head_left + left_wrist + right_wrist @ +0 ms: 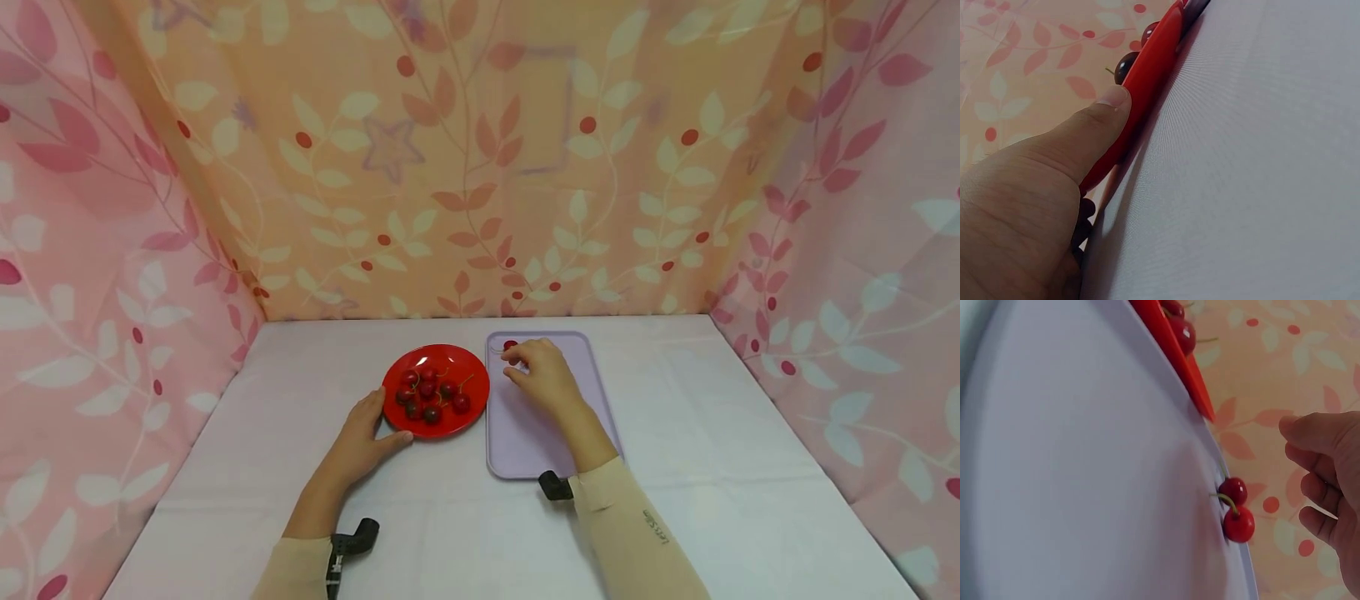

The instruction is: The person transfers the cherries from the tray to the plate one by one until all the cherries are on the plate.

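Note:
A round red plate bears several dark red cherries with stems. My left hand holds its left and near edge, the thumb against the rim. Just right of the plate lies a lilac tray. Over its far left part hovers my right hand, fingers loosely bent and nothing between them. Two cherries lie close together on the tray by that hand; the right wrist view has a brighter red cherry beside a darker cherry, both apart from the fingertips.
A white cloth covers the table under the plate and tray. Behind it hangs an orange leaf-patterned curtain, with a pink curtain on the left and another pink curtain on the right.

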Available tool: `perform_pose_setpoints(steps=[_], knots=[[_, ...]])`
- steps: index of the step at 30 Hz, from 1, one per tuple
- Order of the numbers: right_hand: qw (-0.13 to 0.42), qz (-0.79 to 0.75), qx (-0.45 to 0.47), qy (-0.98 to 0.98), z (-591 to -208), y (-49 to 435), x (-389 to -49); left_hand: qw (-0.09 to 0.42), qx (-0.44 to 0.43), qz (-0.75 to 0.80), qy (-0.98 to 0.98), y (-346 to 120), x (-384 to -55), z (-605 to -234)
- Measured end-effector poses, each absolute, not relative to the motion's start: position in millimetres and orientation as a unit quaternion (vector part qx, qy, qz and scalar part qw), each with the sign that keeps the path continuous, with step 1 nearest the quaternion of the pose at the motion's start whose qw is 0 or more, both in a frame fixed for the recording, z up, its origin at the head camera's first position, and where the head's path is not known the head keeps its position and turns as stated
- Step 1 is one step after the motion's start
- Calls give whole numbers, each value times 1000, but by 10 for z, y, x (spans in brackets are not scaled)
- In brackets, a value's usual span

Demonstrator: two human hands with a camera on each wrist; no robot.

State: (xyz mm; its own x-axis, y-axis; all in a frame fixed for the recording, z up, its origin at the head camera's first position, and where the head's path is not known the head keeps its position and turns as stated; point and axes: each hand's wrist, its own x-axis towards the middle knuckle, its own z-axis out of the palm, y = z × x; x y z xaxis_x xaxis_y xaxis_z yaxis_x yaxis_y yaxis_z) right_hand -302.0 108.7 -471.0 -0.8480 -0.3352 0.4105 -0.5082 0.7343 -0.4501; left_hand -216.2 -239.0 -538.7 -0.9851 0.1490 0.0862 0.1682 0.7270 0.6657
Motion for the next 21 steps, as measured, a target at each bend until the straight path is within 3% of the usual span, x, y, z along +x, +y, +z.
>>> perform_pose_setpoints(steps=[21], knots=[[116,153,353,-916,-4751,1238,-3359,17,-88,-365,-927,-2407,-2170,-5406]])
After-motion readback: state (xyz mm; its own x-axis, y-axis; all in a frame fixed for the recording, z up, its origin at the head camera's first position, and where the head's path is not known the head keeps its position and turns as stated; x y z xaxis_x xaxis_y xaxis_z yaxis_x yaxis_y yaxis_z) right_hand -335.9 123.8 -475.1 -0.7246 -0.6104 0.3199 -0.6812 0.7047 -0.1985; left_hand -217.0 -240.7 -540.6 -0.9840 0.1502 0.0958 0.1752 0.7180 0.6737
